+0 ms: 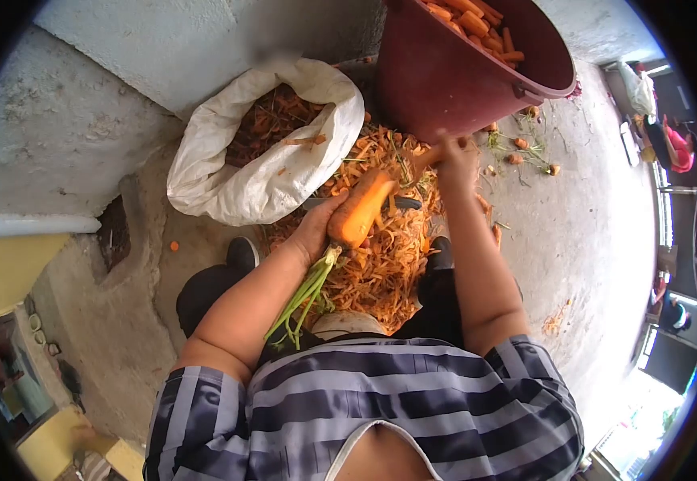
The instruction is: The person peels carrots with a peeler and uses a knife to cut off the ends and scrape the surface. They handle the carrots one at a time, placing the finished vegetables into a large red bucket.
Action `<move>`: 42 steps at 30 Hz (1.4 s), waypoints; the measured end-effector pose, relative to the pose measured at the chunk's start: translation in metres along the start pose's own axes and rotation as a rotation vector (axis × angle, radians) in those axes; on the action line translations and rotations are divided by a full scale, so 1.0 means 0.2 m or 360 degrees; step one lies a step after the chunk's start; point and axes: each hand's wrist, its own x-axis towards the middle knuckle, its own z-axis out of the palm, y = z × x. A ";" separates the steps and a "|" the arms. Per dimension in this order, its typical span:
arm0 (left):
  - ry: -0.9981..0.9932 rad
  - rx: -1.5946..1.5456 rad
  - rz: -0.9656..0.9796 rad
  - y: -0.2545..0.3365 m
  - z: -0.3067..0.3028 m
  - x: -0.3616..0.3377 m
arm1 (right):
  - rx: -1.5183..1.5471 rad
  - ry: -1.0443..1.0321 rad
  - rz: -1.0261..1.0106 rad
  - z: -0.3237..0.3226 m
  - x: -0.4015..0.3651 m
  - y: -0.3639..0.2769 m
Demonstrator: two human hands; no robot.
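Note:
A large carrot with green stalks is in my left hand, whose fingers wrap round its side. The stalks hang down over my left forearm. To the right and a little higher is my right hand, closed, with a blurred orange-brown shape at its fingers that I cannot make out. Beneath the carrot lies a heap of orange peelings. A dark handle shows among them, behind the carrot.
An open white sack of peelings stands at the left. Behind my right hand is a dark red bucket holding cut carrots. Carrot tops lie on the floor. A person in pink is at the far right.

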 end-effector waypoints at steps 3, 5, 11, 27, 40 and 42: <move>0.0118 0.0062 -0.0049 0.02 0.07 -0.04 | 0.0252 0.0255 -0.0131 -0.10 0.08 -0.09; 0.0195 0.0020 -0.0007 0.02 0.08 -0.04 | 0.0356 0.0093 -0.0106 0.00 -0.05 -0.15; 0.0267 -0.0161 0.0023 -0.01 0.10 0.00 | 0.0003 -0.0833 -0.0017 0.19 -0.41 -0.02; 0.0250 -0.0142 0.0057 -0.04 0.04 0.04 | 0.0335 -0.0802 0.0186 0.17 -0.39 0.00; 0.0258 -0.0171 0.0162 -0.02 0.06 0.09 | 0.0227 -0.0385 0.0428 0.13 -0.18 0.18; 0.0374 0.0028 0.0144 -0.02 0.08 0.05 | 0.0153 -0.0060 0.0537 0.02 -0.05 0.10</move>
